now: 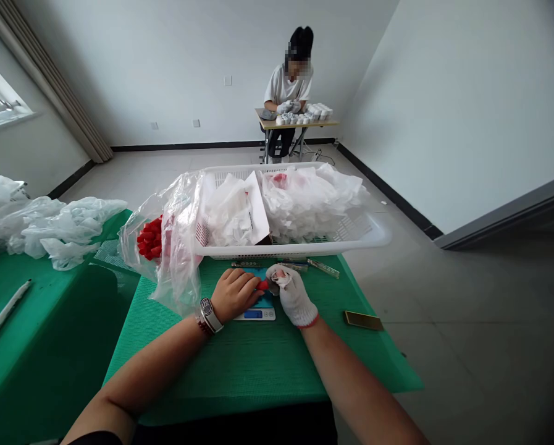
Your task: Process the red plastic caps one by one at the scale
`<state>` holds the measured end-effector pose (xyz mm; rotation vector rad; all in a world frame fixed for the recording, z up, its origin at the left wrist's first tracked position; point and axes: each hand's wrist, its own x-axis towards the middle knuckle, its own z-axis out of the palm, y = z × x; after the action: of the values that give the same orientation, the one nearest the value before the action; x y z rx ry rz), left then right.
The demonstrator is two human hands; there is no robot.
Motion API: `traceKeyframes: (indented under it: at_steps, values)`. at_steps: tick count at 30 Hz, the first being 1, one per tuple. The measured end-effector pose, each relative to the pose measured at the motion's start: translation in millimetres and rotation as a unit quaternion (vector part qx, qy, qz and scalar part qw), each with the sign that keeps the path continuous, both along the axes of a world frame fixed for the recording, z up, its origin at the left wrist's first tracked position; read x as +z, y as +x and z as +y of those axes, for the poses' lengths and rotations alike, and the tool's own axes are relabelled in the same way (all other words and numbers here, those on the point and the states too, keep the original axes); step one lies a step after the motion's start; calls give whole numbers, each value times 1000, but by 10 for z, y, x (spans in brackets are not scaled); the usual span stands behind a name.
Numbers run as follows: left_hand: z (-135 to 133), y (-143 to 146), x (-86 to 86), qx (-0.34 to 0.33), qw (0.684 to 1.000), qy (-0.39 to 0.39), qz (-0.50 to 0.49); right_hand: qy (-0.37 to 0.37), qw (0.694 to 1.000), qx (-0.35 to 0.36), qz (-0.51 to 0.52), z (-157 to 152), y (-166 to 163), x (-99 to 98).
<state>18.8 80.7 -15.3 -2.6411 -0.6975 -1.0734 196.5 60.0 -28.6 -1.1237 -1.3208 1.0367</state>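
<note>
My left hand (234, 290), bare and with a watch (208, 315) at the wrist, has its fingers closed on a small red piece (262, 285). Facing it, my right hand (293, 295) wears a white glove with a red cuff. Its fingertips are pinched together close to the red piece, around something whitish that is too small to name. Beneath both hands lies a blue-topped digital scale (268, 314) with a lit display, partly covered by the fingers. More red pieces (150, 238) sit in a clear plastic bag (181, 247) to the left.
A white plastic basket (369, 233) behind my hands holds plastic bags and a white box. Pen-like items (323, 268) lie before it; a gold-coloured bar (363, 320) is at right. On the left table are a marker (5, 314) and bags (68, 222). A person (289, 86) works farther back.
</note>
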Motion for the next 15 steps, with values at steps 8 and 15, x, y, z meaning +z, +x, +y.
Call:
traceKeyframes:
  at_steps: [8,15]
  values:
    - [2,17,-8,-19,997,-48,-52,-15,999,-26,18,44,50,-125]
    - [20,-19,-98,-13,989,-121,-82,-16,999,-45,23,70,55,-187]
